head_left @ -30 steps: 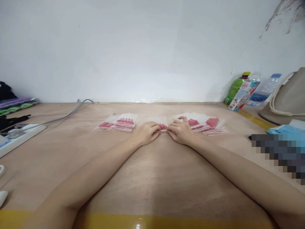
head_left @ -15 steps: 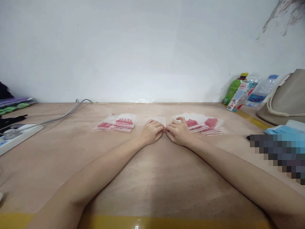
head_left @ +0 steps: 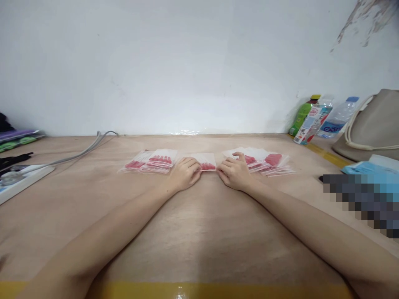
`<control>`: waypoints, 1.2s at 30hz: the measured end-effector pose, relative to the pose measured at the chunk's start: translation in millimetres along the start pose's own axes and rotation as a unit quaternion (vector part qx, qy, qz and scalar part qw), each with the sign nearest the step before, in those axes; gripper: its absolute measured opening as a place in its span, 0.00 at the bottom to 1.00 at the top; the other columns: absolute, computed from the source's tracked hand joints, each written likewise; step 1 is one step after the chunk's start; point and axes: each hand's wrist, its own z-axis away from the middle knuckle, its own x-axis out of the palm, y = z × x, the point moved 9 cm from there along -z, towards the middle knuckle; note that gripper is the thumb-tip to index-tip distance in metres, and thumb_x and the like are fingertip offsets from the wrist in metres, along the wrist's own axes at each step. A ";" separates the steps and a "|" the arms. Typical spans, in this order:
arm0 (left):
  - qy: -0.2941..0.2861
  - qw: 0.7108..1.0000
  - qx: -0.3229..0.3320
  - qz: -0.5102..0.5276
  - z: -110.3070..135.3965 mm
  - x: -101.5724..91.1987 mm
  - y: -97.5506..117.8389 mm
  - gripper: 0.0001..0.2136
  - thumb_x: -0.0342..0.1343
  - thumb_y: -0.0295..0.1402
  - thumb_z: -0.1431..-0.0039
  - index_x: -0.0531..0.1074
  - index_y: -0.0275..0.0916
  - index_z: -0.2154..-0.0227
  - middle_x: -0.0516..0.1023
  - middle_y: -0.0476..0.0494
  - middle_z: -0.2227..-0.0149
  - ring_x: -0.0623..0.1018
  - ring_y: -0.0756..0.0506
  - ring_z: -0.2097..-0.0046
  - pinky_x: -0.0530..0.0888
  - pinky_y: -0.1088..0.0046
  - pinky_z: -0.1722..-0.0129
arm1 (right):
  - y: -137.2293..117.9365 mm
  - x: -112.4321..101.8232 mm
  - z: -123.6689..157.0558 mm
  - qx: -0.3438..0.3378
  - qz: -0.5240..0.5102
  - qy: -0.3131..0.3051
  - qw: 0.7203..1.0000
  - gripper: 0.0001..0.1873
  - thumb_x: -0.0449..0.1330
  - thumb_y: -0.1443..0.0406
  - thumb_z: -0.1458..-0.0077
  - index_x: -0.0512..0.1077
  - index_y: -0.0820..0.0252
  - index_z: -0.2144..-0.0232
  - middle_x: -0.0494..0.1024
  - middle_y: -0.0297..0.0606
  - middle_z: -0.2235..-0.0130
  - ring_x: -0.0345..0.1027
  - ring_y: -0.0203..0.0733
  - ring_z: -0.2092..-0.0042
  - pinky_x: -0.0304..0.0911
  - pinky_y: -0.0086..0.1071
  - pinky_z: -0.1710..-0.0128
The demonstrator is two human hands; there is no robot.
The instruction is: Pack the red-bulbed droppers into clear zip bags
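Note:
My left hand (head_left: 185, 173) and my right hand (head_left: 233, 173) rest on the wooden table (head_left: 199, 232), fingers curled. Between them lies a small clear bag with red pieces (head_left: 205, 162). My left hand pinches its left edge; my right hand's fingertips pinch its right edge. A pile of similar bags (head_left: 149, 161) lies just left of my left hand. Another pile of bags (head_left: 266, 162) lies behind and right of my right hand.
A grey cable (head_left: 77, 153) runs to a white power strip (head_left: 21, 178) at the left. Bottles (head_left: 314, 118) stand at the right by the wall, with a beige bag (head_left: 374, 126) and blue packets (head_left: 368, 168) beside them. Yellow tape (head_left: 199, 290) marks the near edge.
My left hand has slid left along the bag, uncovering the red pieces; the right hand stays at the bag's right edge. The view has shifted slightly.

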 end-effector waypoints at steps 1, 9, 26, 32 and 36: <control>-0.001 1.000 -0.001 0.000 3.1 -1.3 -2.5 0.05 0.47 0.29 0.42 0.68 0.37 0.70 0.72 0.42 0.65 0.70 0.44 0.59 0.65 0.66 0.57 | 1.1 -0.2 0.5 0.004 0.001 -0.003 1.000 0.11 0.49 0.67 0.45 0.71 0.59 0.74 0.75 0.34 0.74 0.63 0.37 0.67 0.41 0.41 0.54; -0.013 0.999 -0.024 -0.021 16.7 -8.6 -15.0 0.08 0.45 0.30 0.41 0.67 0.37 0.73 0.70 0.41 0.70 0.69 0.44 0.63 0.66 0.66 0.61 | 0.9 -3.5 0.8 0.013 0.003 -0.002 1.000 0.12 0.49 0.67 0.44 0.70 0.59 0.76 0.75 0.33 0.75 0.62 0.37 0.68 0.40 0.41 0.55; -0.001 0.995 -0.091 -0.048 15.2 -15.4 -16.9 0.19 0.50 0.45 0.44 0.66 0.37 0.54 0.70 0.39 0.55 0.67 0.39 0.52 0.61 0.59 0.50 | -3.3 10.7 -7.4 0.007 -0.010 -0.017 1.000 0.09 0.46 0.73 0.46 0.65 0.61 0.71 0.73 0.41 0.67 0.62 0.40 0.68 0.54 0.31 0.66; 0.007 0.965 -0.215 -0.148 23.2 -35.6 -54.4 0.20 0.43 0.46 0.41 0.69 0.37 0.56 0.69 0.32 0.54 0.63 0.31 0.48 0.48 0.42 0.49 | 48.5 -22.3 2.8 0.062 -0.034 0.073 0.995 0.08 0.47 0.73 0.47 0.65 0.59 0.70 0.74 0.44 0.62 0.65 0.43 0.61 0.58 0.34 0.60; -0.067 0.918 -0.313 -0.233 34.6 -43.2 -86.9 0.29 0.45 0.56 0.49 0.70 0.35 0.56 0.68 0.28 0.52 0.60 0.26 0.47 0.47 0.39 0.51 | 94.9 -43.5 32.0 0.143 -0.022 0.062 0.987 0.08 0.48 0.71 0.49 0.65 0.58 0.68 0.74 0.42 0.62 0.66 0.42 0.61 0.58 0.34 0.64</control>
